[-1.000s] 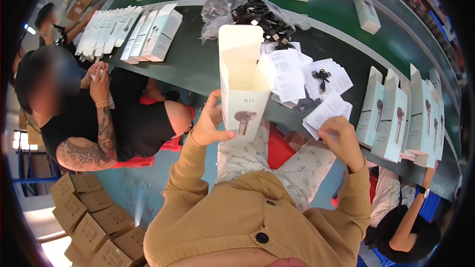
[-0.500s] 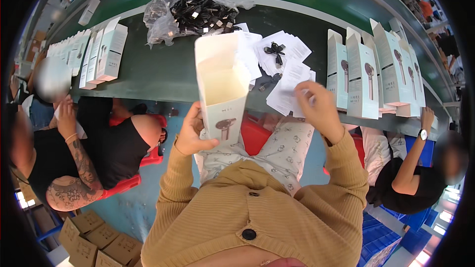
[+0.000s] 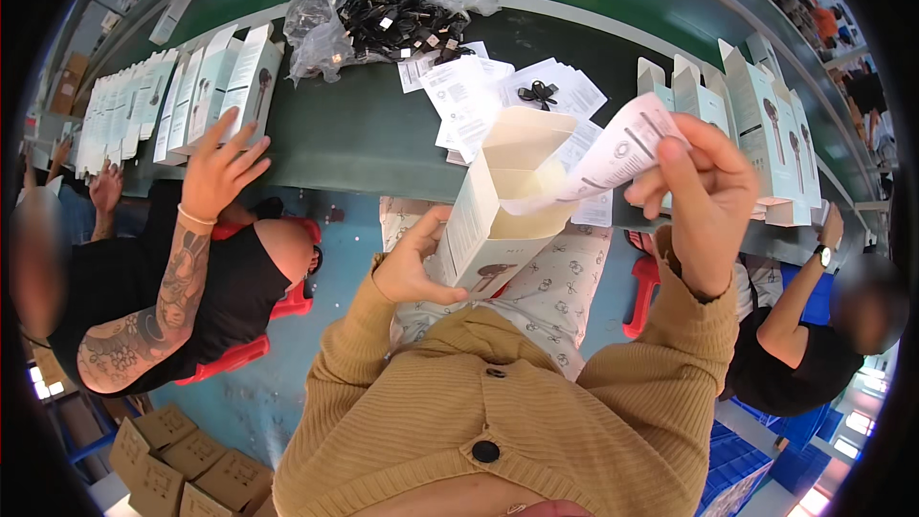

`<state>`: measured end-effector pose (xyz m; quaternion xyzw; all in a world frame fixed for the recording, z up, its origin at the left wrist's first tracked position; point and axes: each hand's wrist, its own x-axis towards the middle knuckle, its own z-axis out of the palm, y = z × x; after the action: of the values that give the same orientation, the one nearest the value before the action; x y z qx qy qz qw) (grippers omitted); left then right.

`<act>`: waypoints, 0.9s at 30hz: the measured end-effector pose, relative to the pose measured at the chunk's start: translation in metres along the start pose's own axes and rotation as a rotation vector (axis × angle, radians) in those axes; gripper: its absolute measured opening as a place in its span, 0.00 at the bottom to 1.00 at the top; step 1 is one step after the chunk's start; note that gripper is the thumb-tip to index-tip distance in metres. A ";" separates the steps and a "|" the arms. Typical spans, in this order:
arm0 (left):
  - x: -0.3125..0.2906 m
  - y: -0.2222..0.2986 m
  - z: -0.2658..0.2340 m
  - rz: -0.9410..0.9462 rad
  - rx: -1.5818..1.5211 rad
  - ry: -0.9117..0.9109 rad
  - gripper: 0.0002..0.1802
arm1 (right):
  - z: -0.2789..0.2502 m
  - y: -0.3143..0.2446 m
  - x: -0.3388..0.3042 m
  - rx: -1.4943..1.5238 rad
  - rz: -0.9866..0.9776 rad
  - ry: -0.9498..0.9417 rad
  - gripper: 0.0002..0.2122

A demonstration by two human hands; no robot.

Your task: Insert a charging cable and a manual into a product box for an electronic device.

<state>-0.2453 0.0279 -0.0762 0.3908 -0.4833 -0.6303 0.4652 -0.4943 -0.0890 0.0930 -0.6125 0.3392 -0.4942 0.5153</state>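
A tall white box (image 3: 465, 237) with its top flaps raised leans in my left hand (image 3: 412, 263), which grips its lower left side above my lap. My right hand (image 3: 704, 196) pinches a printed paper leaflet (image 3: 627, 146) between thumb and fingers, right of the box. The leaflet's lower end reaches into the box's open mouth, and the inside is largely hidden. Behind the box, more leaflets (image 3: 458, 91) lie spread on the table, with a coiled black cable (image 3: 537, 94) on them.
A clear plastic bag of black cables (image 3: 402, 24) lies at the table's back. Open boxes stand in rows at left (image 3: 251, 77) and right (image 3: 780, 134). A co-worker's hand (image 3: 220, 168) reaches toward the left row; another co-worker sits at right.
My right hand has lifted a leaflet from the pile and brought it to the box, which has tilted rightward. The left co-worker's hand has risen to the left row, where another box now stands.
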 end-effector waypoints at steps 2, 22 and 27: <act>0.000 0.003 0.001 -0.043 0.013 -0.003 0.50 | 0.002 0.013 0.004 -0.017 -0.026 -0.009 0.10; 0.000 -0.019 -0.010 -0.065 -0.057 -0.077 0.53 | 0.032 0.047 0.019 -0.435 0.019 -0.294 0.09; -0.014 -0.016 -0.015 -0.015 -0.165 0.037 0.53 | 0.053 0.053 0.062 -0.511 -0.336 -0.173 0.08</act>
<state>-0.2311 0.0398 -0.0945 0.3664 -0.4183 -0.6640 0.4999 -0.4210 -0.1428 0.0587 -0.8094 0.3011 -0.4174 0.2828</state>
